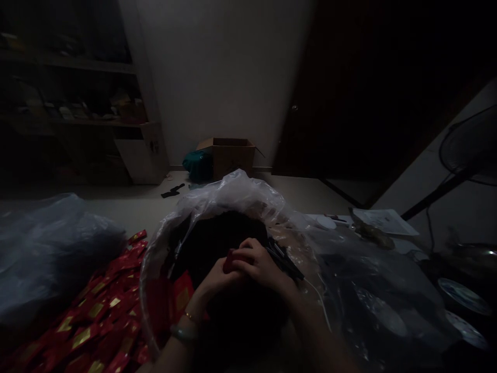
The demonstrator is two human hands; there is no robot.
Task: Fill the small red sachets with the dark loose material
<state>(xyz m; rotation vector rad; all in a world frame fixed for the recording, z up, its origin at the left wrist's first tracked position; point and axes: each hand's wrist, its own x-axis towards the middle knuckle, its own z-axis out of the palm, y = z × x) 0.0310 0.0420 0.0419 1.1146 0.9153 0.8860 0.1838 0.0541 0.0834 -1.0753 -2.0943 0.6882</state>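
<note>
Both my hands meet over the open mouth of a clear plastic bag [240, 194] that is full of dark items. My left hand [219, 280], with bracelets on the wrist, is closed against a small red piece [229, 260]. My right hand [258, 261] curls over the same red piece from above and also grips a bunch of thin black sticks [285, 259] that jut out to the right. The room is very dark, so the red piece's shape is unclear.
A heap of red packets with gold labels [97, 316] lies at the lower left. Another plastic bag [46, 248] bulges at the left. A cardboard box [229, 155] and a teal bundle [198, 166] sit by the far wall. A fan [469, 147] stands at the right.
</note>
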